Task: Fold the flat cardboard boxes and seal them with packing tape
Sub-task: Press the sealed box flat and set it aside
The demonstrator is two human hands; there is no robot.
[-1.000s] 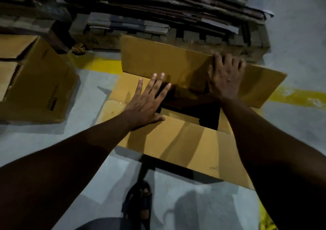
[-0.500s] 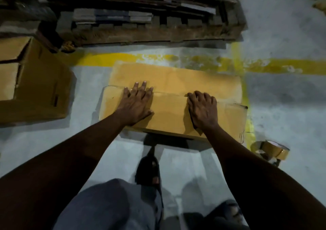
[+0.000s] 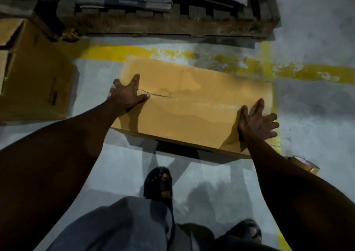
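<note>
Closed cardboard box (image 3: 192,106) on floor (image 3: 307,106), seam across top. left hand (image 3: 126,95) rests on left end, fingers splayed; right hand (image 3: 257,123) at right end, fingers apart. tape roll (image 3: 305,164) near right corner, part-hidden by forearm. second box (image 3: 34,81) left; pallet (image 3: 172,23) behind.

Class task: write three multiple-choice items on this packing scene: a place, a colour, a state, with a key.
1. Where does the tape roll lie? A on the floor right of the box; B on the box top; C on a shelf.
2. The painted floor line is: A red; B white; C yellow.
3. The box's top flaps are: A standing open; B folded shut, seam untaped; C taped over.
Key: 1 A, it lies on the floor past the box's right end; 2 C, a yellow band runs behind the box; 3 B, a bare gap shows along the seam by the left hand.
</note>
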